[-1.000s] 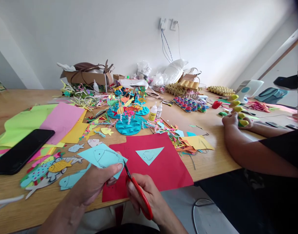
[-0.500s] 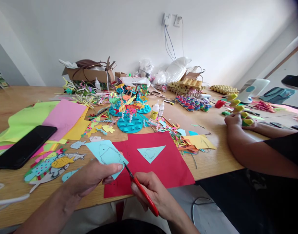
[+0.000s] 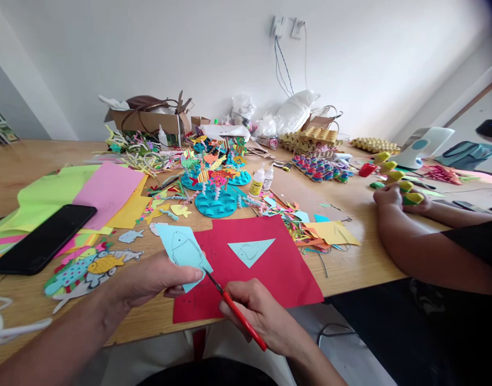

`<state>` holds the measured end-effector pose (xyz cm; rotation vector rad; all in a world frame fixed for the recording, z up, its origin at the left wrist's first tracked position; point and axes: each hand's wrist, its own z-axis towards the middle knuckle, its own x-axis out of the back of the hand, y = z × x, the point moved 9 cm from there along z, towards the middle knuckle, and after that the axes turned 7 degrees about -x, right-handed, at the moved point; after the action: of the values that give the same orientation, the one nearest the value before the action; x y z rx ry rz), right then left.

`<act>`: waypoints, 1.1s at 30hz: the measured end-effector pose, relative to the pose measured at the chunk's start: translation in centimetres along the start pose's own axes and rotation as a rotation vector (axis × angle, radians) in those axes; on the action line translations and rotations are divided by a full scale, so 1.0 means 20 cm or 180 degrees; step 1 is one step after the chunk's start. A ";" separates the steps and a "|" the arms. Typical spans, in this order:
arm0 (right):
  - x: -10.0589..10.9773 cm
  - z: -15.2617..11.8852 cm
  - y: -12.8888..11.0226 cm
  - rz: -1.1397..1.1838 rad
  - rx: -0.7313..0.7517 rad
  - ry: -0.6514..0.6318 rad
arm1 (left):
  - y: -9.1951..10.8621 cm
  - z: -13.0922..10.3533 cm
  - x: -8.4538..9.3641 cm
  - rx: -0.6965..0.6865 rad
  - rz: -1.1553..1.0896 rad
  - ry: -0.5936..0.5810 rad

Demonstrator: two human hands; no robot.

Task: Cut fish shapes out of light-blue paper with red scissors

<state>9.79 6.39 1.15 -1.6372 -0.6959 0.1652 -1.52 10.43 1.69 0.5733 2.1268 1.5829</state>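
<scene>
My left hand pinches a light blue piece of paper with a fish drawn on it, thumb on top. Red-handled scissors are gripped in my right hand. Their dark blades meet the paper's right edge near the drawn tail, close to my left thumb. Under both hands lies a red sheet, which reaches the table's front edge. A light blue paper triangle with a smaller drawn fish rests on it.
At left are a black phone, coloured paper and cut-out paper fish. Blue bases with paper fish, glue bottles and paper scraps stand or lie behind. On the right, another person's hands hold painted egg-carton pieces.
The blue paper has turned in my left hand, its fish now pointing more upward. The scissors stay at its edge. The whole view has shifted slightly.
</scene>
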 end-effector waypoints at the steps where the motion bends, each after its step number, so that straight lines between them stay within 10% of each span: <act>1: 0.00 0.00 0.00 -0.0040 -0.0003 -0.0002 | 0.00 0.00 0.00 0.0053 -0.0028 0.0012; 13: -0.02 0.03 0.06 0.0769 -0.0132 0.0246 | 0.06 0.03 0.01 -0.0429 0.0285 0.0091; 20: -0.05 0.05 0.05 0.0946 -0.0073 0.0317 | 0.10 0.02 0.03 -0.0751 0.0583 0.0748; 33: -0.07 0.04 0.04 0.1000 -0.0012 0.0229 | 0.10 0.02 0.00 -0.0772 0.0455 0.0411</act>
<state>8.55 6.36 -0.11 -1.7404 -0.3812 0.3293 -1.19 11.24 3.49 0.5652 1.9787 1.9711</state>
